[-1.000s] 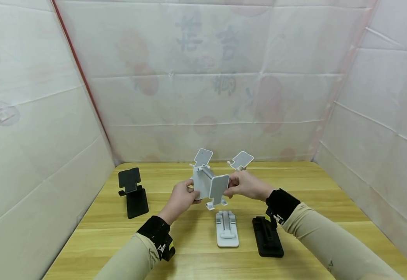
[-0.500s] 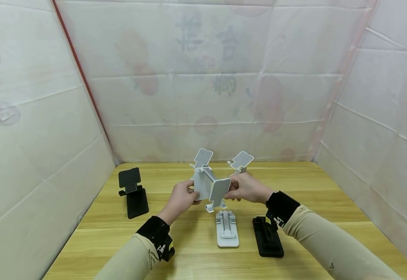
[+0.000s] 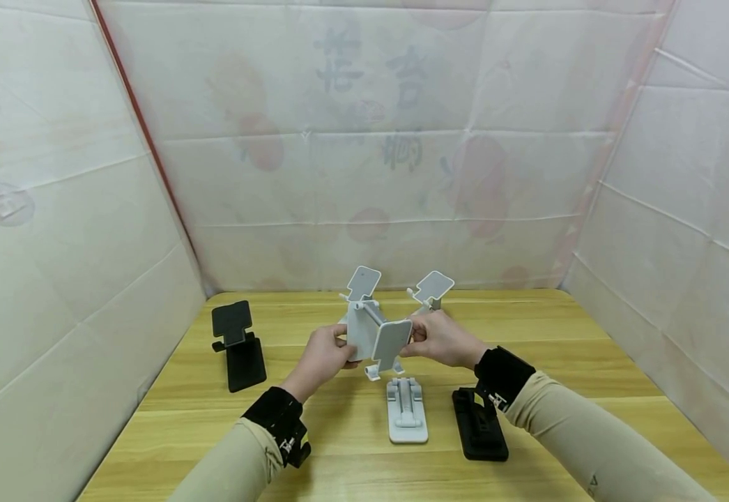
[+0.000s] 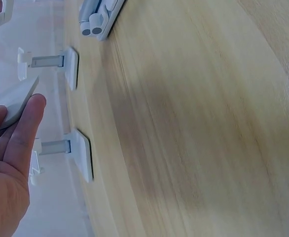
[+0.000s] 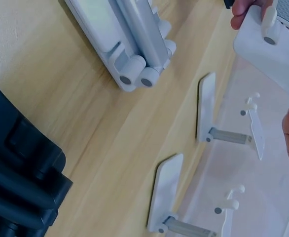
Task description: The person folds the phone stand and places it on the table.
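In the grip, an unfolded white plastic-looking stand (image 3: 361, 336) is showing smooth panels and a matt grey rectangular pad (image 3: 393, 340). Nearer the wearer than the grip, a folded white plastic stand (image 3: 407, 418) is looking satin-smooth next to a folded black plastic stand (image 3: 480, 429) with a dull finish. Below, a yellow-brown wood-grained table (image 3: 339, 474) is reflecting light softly; beyond, a creased, pale printed sheet (image 3: 364, 181) is hanging. Behind the grip, beige cloth sleeves (image 3: 590, 443) are wrinkling.

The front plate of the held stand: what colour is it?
The front plate is grey, edged in white, clearest in the head view.
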{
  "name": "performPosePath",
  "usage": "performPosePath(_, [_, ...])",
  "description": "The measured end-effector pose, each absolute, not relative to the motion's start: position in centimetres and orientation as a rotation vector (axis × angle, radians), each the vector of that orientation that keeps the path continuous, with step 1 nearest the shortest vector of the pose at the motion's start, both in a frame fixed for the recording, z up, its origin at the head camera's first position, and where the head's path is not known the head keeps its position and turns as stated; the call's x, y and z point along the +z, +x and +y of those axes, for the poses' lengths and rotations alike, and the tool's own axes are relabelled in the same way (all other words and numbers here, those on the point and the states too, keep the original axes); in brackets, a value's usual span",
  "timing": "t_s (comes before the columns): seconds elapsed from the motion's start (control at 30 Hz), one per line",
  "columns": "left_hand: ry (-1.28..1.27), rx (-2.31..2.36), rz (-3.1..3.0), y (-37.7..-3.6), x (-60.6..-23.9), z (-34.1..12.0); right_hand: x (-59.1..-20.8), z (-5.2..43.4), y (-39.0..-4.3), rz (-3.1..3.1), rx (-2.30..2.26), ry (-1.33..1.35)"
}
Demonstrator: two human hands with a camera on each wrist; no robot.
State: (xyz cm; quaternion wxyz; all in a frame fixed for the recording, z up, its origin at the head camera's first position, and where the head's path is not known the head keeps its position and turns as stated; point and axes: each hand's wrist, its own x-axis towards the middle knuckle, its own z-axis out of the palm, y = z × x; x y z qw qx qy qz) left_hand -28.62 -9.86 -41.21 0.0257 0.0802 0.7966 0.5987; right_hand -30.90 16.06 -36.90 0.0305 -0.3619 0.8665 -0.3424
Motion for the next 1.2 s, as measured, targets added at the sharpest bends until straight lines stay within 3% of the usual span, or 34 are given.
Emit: performPosePath(1.2, [0.218, 1.903, 2.266, -28.6, -41.5, -9.9, -38.3, 14.3, -30.4, 3.07, -0.951, -1.48])
